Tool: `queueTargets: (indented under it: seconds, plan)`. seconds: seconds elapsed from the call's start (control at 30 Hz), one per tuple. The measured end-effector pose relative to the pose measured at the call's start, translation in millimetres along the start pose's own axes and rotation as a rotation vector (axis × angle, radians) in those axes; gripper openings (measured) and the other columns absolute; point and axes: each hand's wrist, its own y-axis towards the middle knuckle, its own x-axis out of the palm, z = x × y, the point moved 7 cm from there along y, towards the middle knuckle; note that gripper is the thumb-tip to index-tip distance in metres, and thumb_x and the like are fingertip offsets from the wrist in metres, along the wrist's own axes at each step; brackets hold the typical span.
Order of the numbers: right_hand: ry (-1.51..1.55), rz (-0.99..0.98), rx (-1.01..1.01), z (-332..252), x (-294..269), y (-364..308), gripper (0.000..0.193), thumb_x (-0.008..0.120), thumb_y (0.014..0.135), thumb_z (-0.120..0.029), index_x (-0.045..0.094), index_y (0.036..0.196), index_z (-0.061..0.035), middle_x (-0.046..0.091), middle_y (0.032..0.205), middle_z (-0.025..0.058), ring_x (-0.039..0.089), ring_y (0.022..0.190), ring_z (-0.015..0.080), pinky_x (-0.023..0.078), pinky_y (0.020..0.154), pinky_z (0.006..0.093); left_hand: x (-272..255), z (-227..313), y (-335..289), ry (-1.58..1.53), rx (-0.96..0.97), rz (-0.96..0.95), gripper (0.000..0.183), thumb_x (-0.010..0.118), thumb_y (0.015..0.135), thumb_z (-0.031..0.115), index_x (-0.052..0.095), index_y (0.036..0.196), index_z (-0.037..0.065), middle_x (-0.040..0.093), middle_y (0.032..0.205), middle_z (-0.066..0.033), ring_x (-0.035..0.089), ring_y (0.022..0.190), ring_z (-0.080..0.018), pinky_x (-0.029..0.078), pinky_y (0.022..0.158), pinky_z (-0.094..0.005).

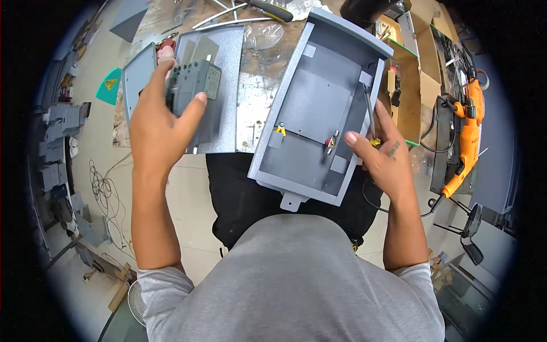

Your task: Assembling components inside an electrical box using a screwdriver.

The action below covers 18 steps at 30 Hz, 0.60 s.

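Note:
My left hand [156,122] grips a grey circuit breaker [194,85] with thin upright plates at its far end. It is held over a grey metal door panel [229,85] lying on the bench. At the right, my right hand [387,154] is closed round a screwdriver [372,117], whose metal shaft points away from me along the side wall of a grey metal enclosure [313,94]. The thumb rests by that wall. Open side up, the enclosure tilts over the bench's near edge. Inside are a bolt-like fitting with red on it [330,142] and a small yellow tag [280,130].
On the worn bench [250,108] lie a black-and-yellow handled tool [273,10] and thin metal rods [222,14]. Cardboard boxes [405,94] stand right of the enclosure. Beyond them is an orange power drill [470,131] with its cord. Loose wires [105,191] lie on the floor at left.

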Motion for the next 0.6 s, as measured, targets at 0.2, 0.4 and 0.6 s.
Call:
queueTargets:
  seconds: [0.2, 0.4, 0.6]
  plan:
    - [0.105, 0.071, -0.005, 7, -39, -33, 0.058, 0.061, 0.097, -0.019, 0.050, 0.149, 0.0052, 0.060, 0.080, 0.0061, 0.057, 0.070, 0.0116, 0.044, 0.063, 0.0236, 26, -12, -3, 0.279, -0.116, -0.153, 0.072, 0.076, 0.084, 0.041, 0.052, 0.147, 0.015, 0.067, 0.116, -0.0211, 0.068, 0.104, -0.0435, 0.054, 0.084, -0.0525]
    - [0.393, 0.091, -0.040, 13, -70, -47, 0.049, 0.051, 0.105, -0.017, 0.050, 0.148, 0.0050, 0.063, 0.084, 0.0137, 0.062, 0.070, 0.0183, 0.055, 0.065, 0.0313, 32, 0, -1, 0.375, -0.165, -0.238, 0.070, 0.076, 0.086, 0.041, 0.052, 0.146, 0.014, 0.063, 0.126, -0.0209, 0.070, 0.103, -0.0409, 0.057, 0.083, -0.0499]
    - [0.359, 0.041, -0.244, -37, -24, -47, 0.044, 0.075, 0.091, -0.009, 0.058, 0.131, 0.0031, 0.068, 0.094, 0.0125, 0.064, 0.069, 0.0152, 0.054, 0.059, 0.0279, -7, 64, -23, -0.317, 0.293, -0.006, 0.068, 0.076, 0.091, 0.050, 0.063, 0.132, -0.004, 0.064, 0.127, -0.0244, 0.065, 0.111, -0.0432, 0.051, 0.098, -0.0462]
